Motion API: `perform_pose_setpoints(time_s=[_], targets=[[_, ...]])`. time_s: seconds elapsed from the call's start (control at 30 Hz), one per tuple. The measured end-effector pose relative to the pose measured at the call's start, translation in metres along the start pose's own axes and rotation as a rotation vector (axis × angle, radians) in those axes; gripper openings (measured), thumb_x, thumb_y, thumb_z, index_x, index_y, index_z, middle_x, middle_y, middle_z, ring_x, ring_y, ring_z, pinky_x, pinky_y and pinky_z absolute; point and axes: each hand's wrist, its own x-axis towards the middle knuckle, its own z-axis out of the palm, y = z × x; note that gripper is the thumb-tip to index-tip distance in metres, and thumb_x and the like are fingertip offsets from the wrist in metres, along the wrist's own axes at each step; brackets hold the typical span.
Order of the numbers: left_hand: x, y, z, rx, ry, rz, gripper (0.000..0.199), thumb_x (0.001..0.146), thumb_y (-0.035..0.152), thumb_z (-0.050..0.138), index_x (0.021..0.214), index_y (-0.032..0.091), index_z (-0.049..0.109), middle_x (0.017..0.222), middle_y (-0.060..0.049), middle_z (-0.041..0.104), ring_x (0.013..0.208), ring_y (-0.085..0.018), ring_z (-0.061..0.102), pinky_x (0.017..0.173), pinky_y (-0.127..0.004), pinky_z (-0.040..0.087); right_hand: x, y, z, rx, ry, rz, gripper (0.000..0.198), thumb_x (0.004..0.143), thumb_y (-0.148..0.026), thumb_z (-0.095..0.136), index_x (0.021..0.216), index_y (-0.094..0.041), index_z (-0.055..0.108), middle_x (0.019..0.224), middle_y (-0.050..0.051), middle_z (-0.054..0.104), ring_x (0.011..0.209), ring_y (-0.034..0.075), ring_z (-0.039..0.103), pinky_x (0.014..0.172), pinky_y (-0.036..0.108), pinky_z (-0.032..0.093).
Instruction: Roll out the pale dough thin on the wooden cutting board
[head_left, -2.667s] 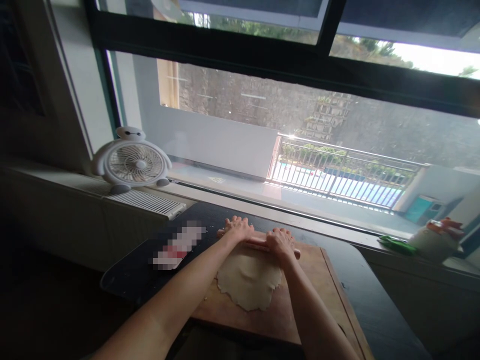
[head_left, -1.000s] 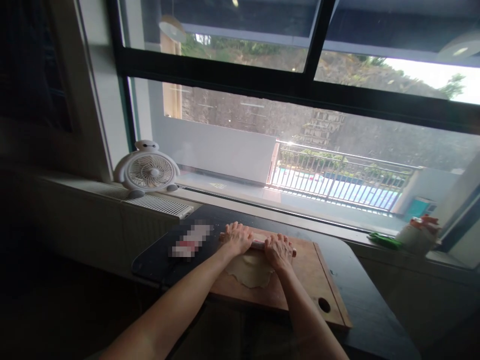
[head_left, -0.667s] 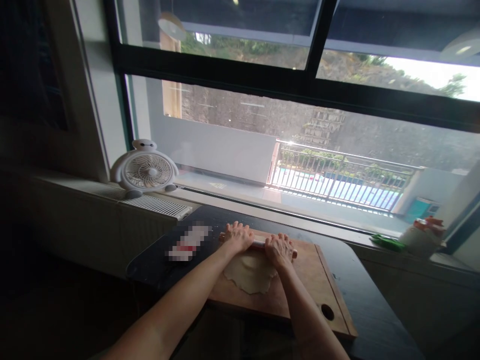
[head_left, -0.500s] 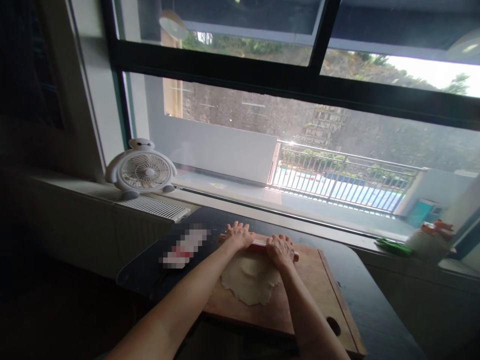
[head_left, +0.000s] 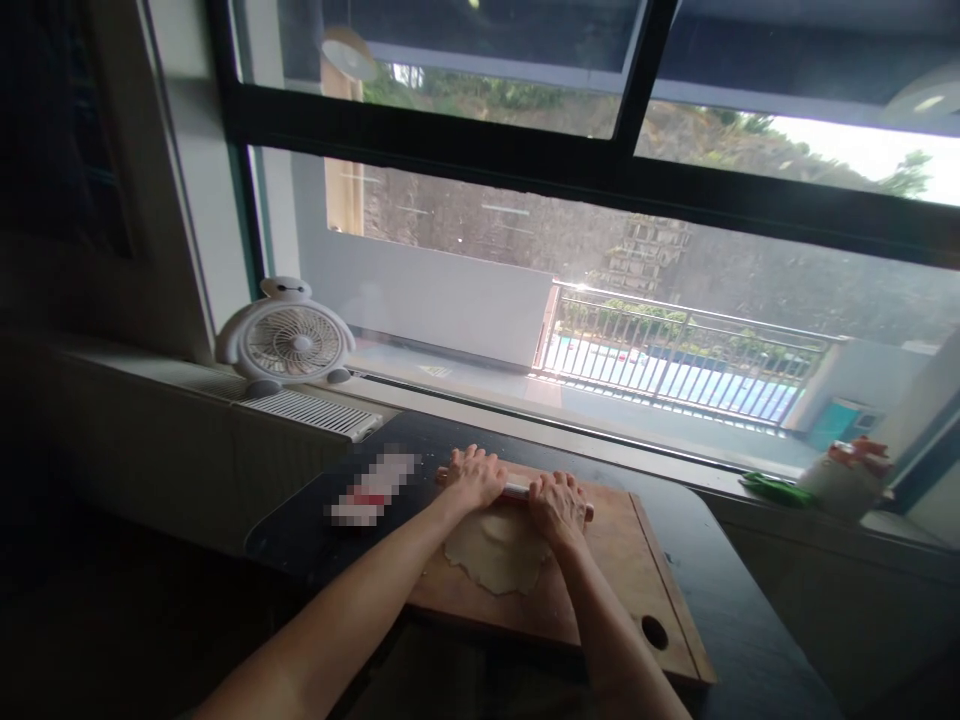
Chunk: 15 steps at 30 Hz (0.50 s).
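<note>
A rolling pin lies across the far edge of a flat sheet of dough. Over its left part is my left hand, fingers curled down on the pin. My right hand grips the pin's right part, with one handle end showing past the fingers. The dough has a ragged near edge and a low bump near its middle. Under it is a wooden cutting board with a round hole at its near right corner. My hands hide most of the pin.
The board stands on a dark table. Left of it lies a blurred-out white and red item. A white fan sits on the radiator by the window. On the sill at right are a green cloth-like thing and a pale container.
Both hands stay on the rolling pin, which has shifted only slightly. The dough and the board appear a little higher in the view.
</note>
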Motion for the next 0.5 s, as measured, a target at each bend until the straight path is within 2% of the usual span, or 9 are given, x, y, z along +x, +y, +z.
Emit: perform_pose_setpoints(time_s=[0.23,0.4,0.5], targets=[[-0.051,0.004,-0.021,-0.068,0.113,0.125,0.038,0.089,0.038,0.030,0.103,0.027,0.063,0.114,-0.004,0.062,0.120,-0.026,0.041,0.103,-0.047,0.022,-0.050,0.005,-0.015,0.021,0.076,-0.065,0.037,0.094,-0.038,0.024,0.096,-0.025,0.059,0.103,0.005,0.058,0.103,0.020,0.045,0.095,0.035,0.021],[-0.074,-0.002,-0.028,-0.159,0.098,0.202,0.037,0.090,0.033,0.031,0.111,0.027,0.061,0.123,0.000,0.058,0.122,-0.022,0.041,0.106,-0.045,0.021,-0.078,0.014,-0.017,0.021,0.136,-0.132,0.028,0.090,-0.036,0.037,0.112,-0.025,0.051,0.107,0.006,0.056,0.104,0.022,0.043,0.097,0.037,0.020],[-0.084,-0.005,-0.031,-0.176,0.096,0.231,0.036,0.089,0.032,0.032,0.114,0.028,0.059,0.126,0.000,0.056,0.124,-0.021,0.040,0.107,-0.044,0.020,-0.085,0.018,-0.015,0.027,0.160,-0.164,0.029,0.089,-0.035,0.039,0.113,-0.024,0.049,0.110,0.006,0.055,0.104,0.022,0.043,0.099,0.037,0.018]])
